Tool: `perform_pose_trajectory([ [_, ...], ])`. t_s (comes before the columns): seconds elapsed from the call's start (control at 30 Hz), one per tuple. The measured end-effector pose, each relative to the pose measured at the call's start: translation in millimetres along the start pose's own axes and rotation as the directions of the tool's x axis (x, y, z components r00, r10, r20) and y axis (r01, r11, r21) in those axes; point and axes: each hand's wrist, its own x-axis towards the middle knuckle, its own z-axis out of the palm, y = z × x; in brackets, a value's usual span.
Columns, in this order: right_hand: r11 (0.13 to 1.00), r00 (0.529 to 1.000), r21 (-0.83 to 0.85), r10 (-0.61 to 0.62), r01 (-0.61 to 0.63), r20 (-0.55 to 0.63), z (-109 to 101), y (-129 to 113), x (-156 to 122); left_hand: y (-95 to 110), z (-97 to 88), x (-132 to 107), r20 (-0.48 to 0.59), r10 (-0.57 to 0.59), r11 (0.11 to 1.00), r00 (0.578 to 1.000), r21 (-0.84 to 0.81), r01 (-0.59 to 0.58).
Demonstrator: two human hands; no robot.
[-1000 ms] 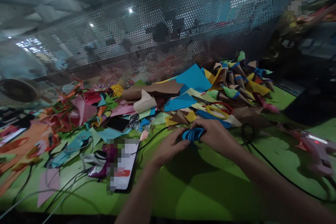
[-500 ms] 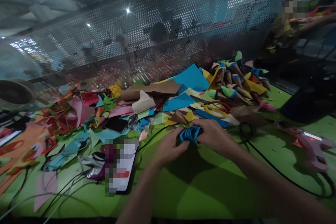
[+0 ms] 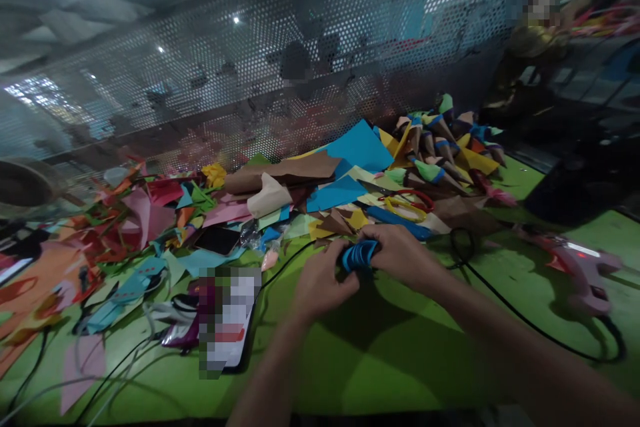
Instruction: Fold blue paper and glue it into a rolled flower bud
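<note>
Between my two hands, just above the green table, is a small bundle of blue paper strips (image 3: pixel 360 255), curved and layered with dark gaps between the layers. My left hand (image 3: pixel 324 281) grips its left side, thumb along the lower edge. Fingers of my right hand (image 3: pixel 393 250) pinch its right end. Beyond my hands lie yellow-handled scissors (image 3: pixel 406 209) and a rolled blue paper (image 3: pixel 397 222). To the left of my left arm rests a phone (image 3: pixel 237 320) with a lit screen, partly blurred out.
A pink glue gun (image 3: pixel 583 270) lies at the right, its black cable (image 3: pixel 520 320) looping over the green table (image 3: pixel 380 373). Paper cones (image 3: pixel 440 147) are heaped at the back right. Coloured scraps (image 3: pixel 145 213) and a dark phone (image 3: pixel 217 240) cover the left. A perforated metal screen (image 3: pixel 300 93) stands behind.
My view has shifted slightly, so most things sit a little further left. Both hands keep hold of the blue paper strips, which have turned slightly. The person at the back right has drawn an arm in.
</note>
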Motion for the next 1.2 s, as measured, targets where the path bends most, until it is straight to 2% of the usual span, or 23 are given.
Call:
perform_pose_trajectory([
  [0.2,1.000,1.000,0.015,0.003,-0.003,0.004,1.2,-0.1,0.4,4.4,2.3,0.6,-0.027,-0.028,0.999,0.999,0.029,0.029],
  [0.57,0.993,1.000,0.118,-0.012,0.013,-0.004,0.8,0.3,0.4,-2.6,4.3,1.6,-0.050,-0.061,0.992,0.997,-0.116,0.055],
  [0.73,0.957,0.999,0.286,-0.043,0.045,-0.015,3.4,4.2,4.2,-6.2,5.8,1.7,-0.099,-0.059,0.957,0.993,-0.288,0.028],
  [0.9,0.903,0.997,0.421,-0.075,0.079,-0.024,0.6,5.2,3.3,-4.8,3.7,2.6,-0.106,-0.183,0.862,0.977,-0.496,0.107],
  [1.03,0.927,0.994,0.362,-0.087,0.103,-0.062,-4.2,3.4,0.1,-4.6,1.5,3.6,-0.116,-0.216,0.770,0.969,-0.631,0.096],
  [1.2,0.952,0.962,0.149,-0.252,0.266,-0.106,-4.3,-1.8,-2.0,-6.3,0.0,3.1,-0.098,-0.240,0.767,0.966,-0.629,0.127],
])
